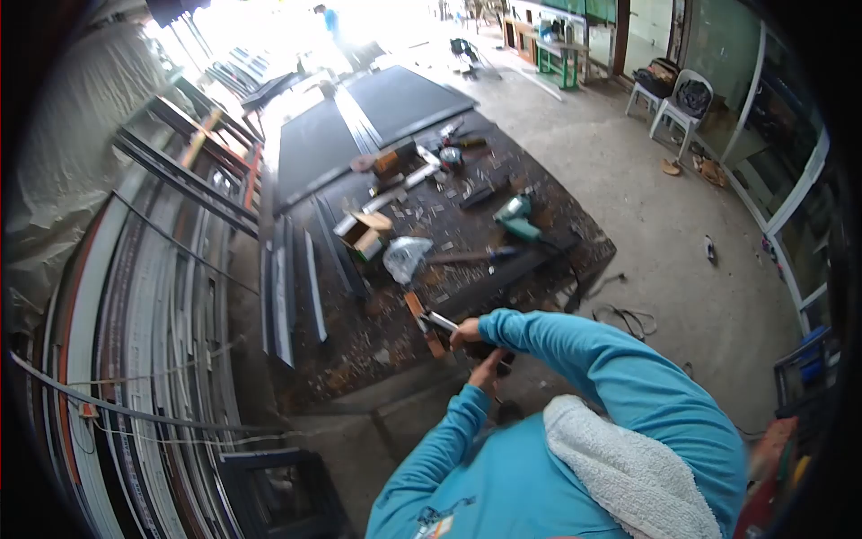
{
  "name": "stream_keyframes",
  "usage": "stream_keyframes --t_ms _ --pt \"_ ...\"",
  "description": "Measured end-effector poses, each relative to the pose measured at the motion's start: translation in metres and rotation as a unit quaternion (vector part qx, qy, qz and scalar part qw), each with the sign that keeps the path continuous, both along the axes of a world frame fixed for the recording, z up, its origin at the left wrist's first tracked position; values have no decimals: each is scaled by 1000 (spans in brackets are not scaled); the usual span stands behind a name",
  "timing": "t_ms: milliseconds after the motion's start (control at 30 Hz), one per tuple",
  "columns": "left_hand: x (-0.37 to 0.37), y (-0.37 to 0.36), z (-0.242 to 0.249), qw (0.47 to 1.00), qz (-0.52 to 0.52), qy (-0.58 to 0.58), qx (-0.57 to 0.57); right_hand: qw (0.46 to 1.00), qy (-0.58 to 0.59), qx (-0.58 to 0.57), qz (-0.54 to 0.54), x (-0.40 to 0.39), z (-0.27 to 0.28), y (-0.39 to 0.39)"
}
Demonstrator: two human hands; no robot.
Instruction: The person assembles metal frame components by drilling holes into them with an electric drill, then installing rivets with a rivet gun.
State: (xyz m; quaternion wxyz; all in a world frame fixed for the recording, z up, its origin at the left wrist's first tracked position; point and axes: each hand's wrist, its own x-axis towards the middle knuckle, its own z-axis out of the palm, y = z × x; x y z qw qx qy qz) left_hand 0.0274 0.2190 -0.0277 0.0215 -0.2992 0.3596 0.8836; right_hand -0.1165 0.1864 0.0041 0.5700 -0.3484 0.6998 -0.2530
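Note:
At the near edge of the dark workbench point(359, 346), my right hand point(466, 334) is closed round the near end of a light, narrow metal piece point(440, 320). My left hand point(488, 371) is just below it, closed on something dark that I cannot make out. The metal piece points up and left, its far end by an orange-brown block point(416, 308) on the bench edge. A dark bar point(503, 277) lies on the bench beyond my right hand.
Farther up the bench are a green power drill point(517, 218), a clear plastic bag point(407, 258), an open box point(364, 238) and scattered shavings. Long profiles point(135, 341) are stacked left. A cable point(628, 319) lies on the floor to the right.

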Motion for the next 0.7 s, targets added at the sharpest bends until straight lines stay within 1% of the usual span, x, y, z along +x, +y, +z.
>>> stream_keyframes --t_ms 33,67,100,133,167,200,233,267,300,333,367,400,433,500,533,567,600,633,667,700 --pt "0 0 -9 999 -4 -31 -39 1000 -2 25 3 2 12 5" --pt "3 10 27 996 58 -47 -51 999 33 27 -1 1 -24 -1" --pt "3 8 8 994 60 -28 -91 998 50 25 -35 5 -23 3" --pt "5 8 14 992 75 -1 -100 998 57 -3 -40 7 -9 7" --pt "6 12 14 989 104 -6 -108 996 47 5 -78 11 4 11" --pt "5 10 24 976 105 -49 -185 992 38 12 -117 14 16 14" --pt "3 10 -3 961 129 -67 -233 988 -17 -28 -150 15 -1 11" --pt "4 8 -7 958 114 -74 -252 986 -28 -36 -160 15 2 10" --pt "6 4 -11 954 99 -78 -271 990 -18 -43 -136 13 6 12" --pt "10 0 -7 960 69 -44 -267 989 -33 -86 -116 12 13 18" --pt "13 -5 6 965 40 -7 -261 986 -47 -130 -98 8 20 27" --pt "18 -11 19 967 11 31 -252 986 -65 -130 -81 2 35 38" --pt "25 -22 31 959 1 9 -284 986 -82 -132 -63 -5 52 51" --pt "35 -59 47 935 -18 -28 -353 991 -18 -133 -7 -22 78 81" --pt "41 -78 47 914 -1 -63 -401 968 187 42 163 -36 122 87" --pt "45 -97 47 888 14 -94 -449 945 226 111 211 -49 131 101" --pt "47 -113 45 871 22 -117 -478 943 162 225 182 -59 158 104" --pt "48 -128 41 851 31 -138 -506 926 95 333 150 -70 182 106" --pt "46 -143 33 833 9 -152 -532 927 167 273 198 -84 182 117" --pt "43 -152 23 826 5 -154 -542 916 237 209 246 -96 181 122"
